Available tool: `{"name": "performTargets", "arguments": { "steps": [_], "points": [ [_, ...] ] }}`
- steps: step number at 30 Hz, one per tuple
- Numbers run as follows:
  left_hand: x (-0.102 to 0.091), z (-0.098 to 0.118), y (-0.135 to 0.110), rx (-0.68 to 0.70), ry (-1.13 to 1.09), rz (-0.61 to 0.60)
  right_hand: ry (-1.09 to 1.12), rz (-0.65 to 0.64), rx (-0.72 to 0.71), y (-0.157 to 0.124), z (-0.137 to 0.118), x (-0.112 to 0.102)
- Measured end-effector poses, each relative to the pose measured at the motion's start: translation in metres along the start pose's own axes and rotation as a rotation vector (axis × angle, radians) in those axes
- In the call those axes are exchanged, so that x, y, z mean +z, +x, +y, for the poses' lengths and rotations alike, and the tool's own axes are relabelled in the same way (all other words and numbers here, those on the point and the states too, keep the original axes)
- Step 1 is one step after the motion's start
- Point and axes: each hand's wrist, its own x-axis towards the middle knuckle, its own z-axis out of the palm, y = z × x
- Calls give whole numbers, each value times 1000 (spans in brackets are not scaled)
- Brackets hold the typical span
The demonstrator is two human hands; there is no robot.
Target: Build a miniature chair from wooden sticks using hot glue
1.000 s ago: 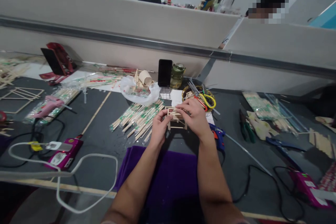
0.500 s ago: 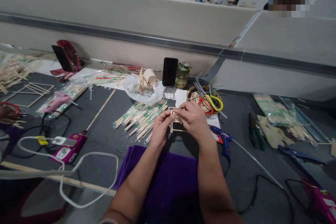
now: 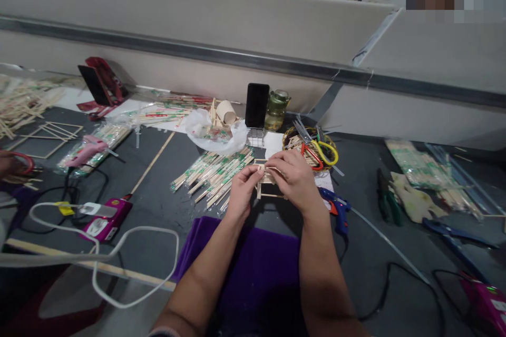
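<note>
My left hand (image 3: 242, 190) pinches the near left side of a small frame of wooden sticks (image 3: 258, 189). Over the frame's right side, my right hand (image 3: 291, 175) has its fingers closed on a thin wooden stick (image 3: 276, 170), and they hide part of the frame. Wrapped chopsticks (image 3: 215, 179) with green print lie fanned out to the left of my hands. Close to my right wrist is a blue glue gun (image 3: 338, 210) with an orange trigger. A folded purple cloth (image 3: 256, 268) lies under my forearms.
Behind my hands stand a phone (image 3: 256, 106), a green jar (image 3: 277, 109) and a basket (image 3: 290, 140) with scissors (image 3: 326, 152). A white cable (image 3: 174, 242) loops at left near a pink glue gun (image 3: 87, 151). Pliers (image 3: 386, 197) lie right. Another person's hand (image 3: 10, 166) shows far left.
The fingers of my right hand have drawn slightly back from my left fingertips, and the thin stick shows more plainly. The view has shifted a little.
</note>
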Motion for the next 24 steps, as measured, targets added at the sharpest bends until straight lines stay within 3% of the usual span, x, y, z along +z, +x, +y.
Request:
{"name": "performTargets", "arguments": {
  "steps": [5,24],
  "points": [
    [0,1,0,10,13,16,-11,-46,-5,0,1,2],
    [1,2,0,-9,-9,23,-69,-31,-2,-1,1,5]
  ]
}}
